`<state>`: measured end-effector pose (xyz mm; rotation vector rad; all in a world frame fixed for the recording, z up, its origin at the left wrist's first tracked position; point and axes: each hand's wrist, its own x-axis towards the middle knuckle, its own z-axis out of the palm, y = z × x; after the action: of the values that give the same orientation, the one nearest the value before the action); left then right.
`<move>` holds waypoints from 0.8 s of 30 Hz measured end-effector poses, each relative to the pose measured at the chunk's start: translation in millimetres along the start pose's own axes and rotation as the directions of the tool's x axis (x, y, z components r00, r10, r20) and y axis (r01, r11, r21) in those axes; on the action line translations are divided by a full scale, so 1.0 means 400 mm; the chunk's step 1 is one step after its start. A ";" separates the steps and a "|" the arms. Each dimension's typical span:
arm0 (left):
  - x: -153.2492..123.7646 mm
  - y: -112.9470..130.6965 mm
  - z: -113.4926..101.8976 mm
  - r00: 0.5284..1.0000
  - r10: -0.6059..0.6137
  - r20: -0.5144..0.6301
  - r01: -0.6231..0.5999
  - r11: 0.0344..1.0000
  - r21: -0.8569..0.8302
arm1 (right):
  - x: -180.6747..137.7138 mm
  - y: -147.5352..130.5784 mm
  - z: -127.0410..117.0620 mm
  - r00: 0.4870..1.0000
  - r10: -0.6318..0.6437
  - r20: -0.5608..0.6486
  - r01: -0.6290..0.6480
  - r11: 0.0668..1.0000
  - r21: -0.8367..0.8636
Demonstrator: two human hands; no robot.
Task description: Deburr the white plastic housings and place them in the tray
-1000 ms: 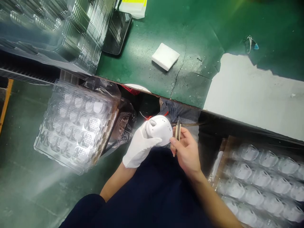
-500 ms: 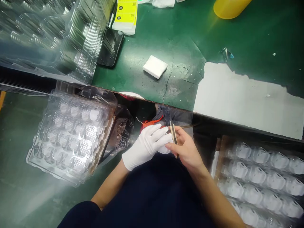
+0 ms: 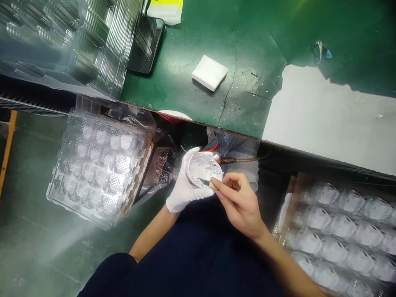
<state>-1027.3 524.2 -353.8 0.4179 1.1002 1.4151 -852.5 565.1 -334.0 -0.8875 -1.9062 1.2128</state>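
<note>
Tabletop (image 3: 173, 88) bears yellow label (image 3: 167, 3) (illegible) beyond white disc (image 3: 203, 167).

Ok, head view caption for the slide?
Gloved left hand holding round white part, bare right hand holding thin tool over it.

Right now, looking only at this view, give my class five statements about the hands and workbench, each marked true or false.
1. The left hand wears a white glove. True.
2. The right hand is gloved too. False: it is bare.
3. The left hand holds a round white plastic part. True.
4. The white rectangular block lies on the green workbench. True.
5. The slim pale-handled tool lies on the workbench too. False: the right hand's fingers grip it.
</note>
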 end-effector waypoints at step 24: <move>-0.007 0.006 -0.013 0.967 0.247 0.063 -0.254 0.952 0.172 | -0.007 0.004 -0.008 0.999 0.031 0.029 -0.030 0.998 -0.055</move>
<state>-1032.4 520.1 -353.3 0.7342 1.1766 1.5262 -848.0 564.7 -335.1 -0.9350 -1.9639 1.2035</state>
